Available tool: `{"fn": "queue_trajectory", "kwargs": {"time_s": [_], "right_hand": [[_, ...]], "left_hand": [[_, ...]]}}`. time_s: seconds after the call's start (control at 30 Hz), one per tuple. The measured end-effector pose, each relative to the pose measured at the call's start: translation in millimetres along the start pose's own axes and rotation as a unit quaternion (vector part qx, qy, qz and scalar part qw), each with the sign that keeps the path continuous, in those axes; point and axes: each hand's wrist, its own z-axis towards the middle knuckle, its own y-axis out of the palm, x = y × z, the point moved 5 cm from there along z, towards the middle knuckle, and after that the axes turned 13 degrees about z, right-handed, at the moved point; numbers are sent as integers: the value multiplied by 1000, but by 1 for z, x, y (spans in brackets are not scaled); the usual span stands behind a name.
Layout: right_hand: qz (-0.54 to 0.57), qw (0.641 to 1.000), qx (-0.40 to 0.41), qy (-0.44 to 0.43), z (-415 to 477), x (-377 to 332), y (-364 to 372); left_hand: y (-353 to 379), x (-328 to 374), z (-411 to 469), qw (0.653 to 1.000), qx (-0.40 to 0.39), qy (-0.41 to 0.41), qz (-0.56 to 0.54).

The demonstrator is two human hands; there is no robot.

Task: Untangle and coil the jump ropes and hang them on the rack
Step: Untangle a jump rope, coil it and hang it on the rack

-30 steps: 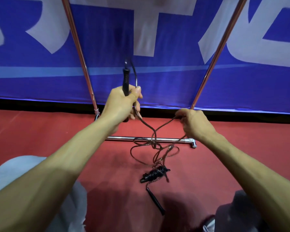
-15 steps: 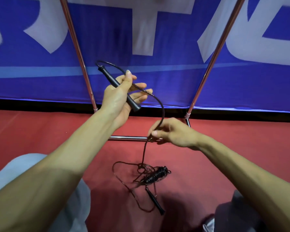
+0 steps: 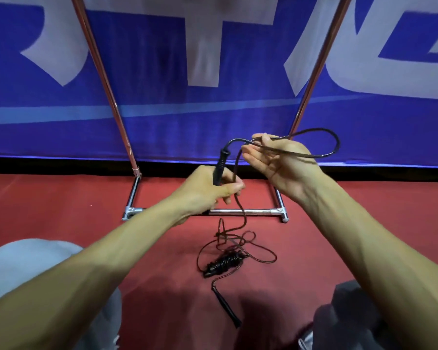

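Observation:
My left hand (image 3: pixel 208 192) grips a black jump rope handle (image 3: pixel 220 165) upright, its cord arching out of the top. My right hand (image 3: pixel 276 160), palm up, holds a loop of that dark cord (image 3: pixel 324 154), which curls out past the hand on the right. From my hands the cord drops to a tangle (image 3: pixel 238 245) on the red floor. A black coiled bundle (image 3: pixel 223 265) lies in the tangle, and a second handle (image 3: pixel 226 308) lies nearer me. The metal rack (image 3: pixel 238 212) stands just behind, its two poles rising to the top.
A blue banner with white shapes (image 3: pixel 213 109) hangs behind the rack. Red floor (image 3: pixel 61 198) spreads on both sides. My knees in grey trousers (image 3: pixel 23 263) sit at the lower left and lower right.
My left hand came down and right with the handle, turning it upright. My right hand rose from near the floor bar and turned palm up, drawing a cord loop up.

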Motion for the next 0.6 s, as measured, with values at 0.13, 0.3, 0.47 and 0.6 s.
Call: {"fn": "queue_trajectory", "kwargs": {"time_s": [0.13, 0.3, 0.47, 0.6], "right_hand": [[-150, 988, 43, 14, 5, 5, -19], [-499, 862, -50, 66, 2, 42, -28], [-556, 785, -179, 205, -16, 82, -32], [-489, 821, -199, 218, -20, 92, -24]], "left_hand": [[-6, -5, 7, 995, 85, -36, -42], [-21, 2, 13, 961, 140, -35, -237], [-48, 9, 10, 915, 174, -23, -362], [-62, -2, 6, 907, 207, -32, -365]]}}
